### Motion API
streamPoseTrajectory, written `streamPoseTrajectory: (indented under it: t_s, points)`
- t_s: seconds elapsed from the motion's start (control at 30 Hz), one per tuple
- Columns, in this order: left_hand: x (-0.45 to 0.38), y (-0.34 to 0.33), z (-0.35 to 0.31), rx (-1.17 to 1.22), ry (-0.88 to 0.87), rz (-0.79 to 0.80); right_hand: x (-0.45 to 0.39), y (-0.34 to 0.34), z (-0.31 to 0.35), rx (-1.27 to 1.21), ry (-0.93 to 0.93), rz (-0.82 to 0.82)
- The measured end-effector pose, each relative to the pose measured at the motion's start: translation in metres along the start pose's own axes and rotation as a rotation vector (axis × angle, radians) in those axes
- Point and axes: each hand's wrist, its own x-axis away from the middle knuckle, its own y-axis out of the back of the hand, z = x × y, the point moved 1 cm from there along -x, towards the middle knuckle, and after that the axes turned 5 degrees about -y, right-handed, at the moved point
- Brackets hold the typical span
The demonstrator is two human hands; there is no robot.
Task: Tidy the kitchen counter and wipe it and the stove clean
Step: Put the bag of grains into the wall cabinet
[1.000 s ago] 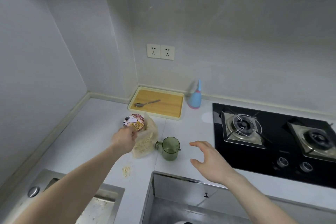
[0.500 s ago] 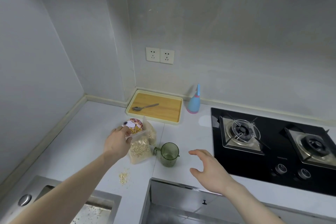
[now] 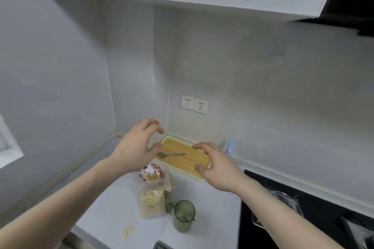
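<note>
Tray [image 3: 203,176], long axis left-right, lies between and beyond our spread, empty left hand [image 3: 136,150] and right hand [image 3: 217,168]; both equally near.

Bag [image 3: 152,200], cup [image 3: 184,216] crowd counter [image 3: 212,204] front (tray [image 3: 183,169] behind).

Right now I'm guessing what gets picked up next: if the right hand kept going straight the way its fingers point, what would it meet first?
Probably the wooden tray: the right hand hovers open over its near right corner, fingers aimed at the board where the spoon lies. Height above it is unclear.
</note>
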Motion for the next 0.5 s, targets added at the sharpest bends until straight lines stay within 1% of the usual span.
streamPoseTrajectory:
  t_s: [0.13,0.37,0.5]
  points:
    - [-0.03,0.061,-0.033,-0.031,-0.074,-0.154,-0.019,0.057,0.038,0.042,0.148,-0.104]
    - [-0.095,0.163,-0.062,-0.146,-0.253,-0.355,-0.032,0.161,0.115,0.099,0.35,-0.383]
    - [-0.152,0.232,-0.063,-0.175,-0.251,-0.434,-0.038,0.214,0.154,0.087,0.403,-0.533]
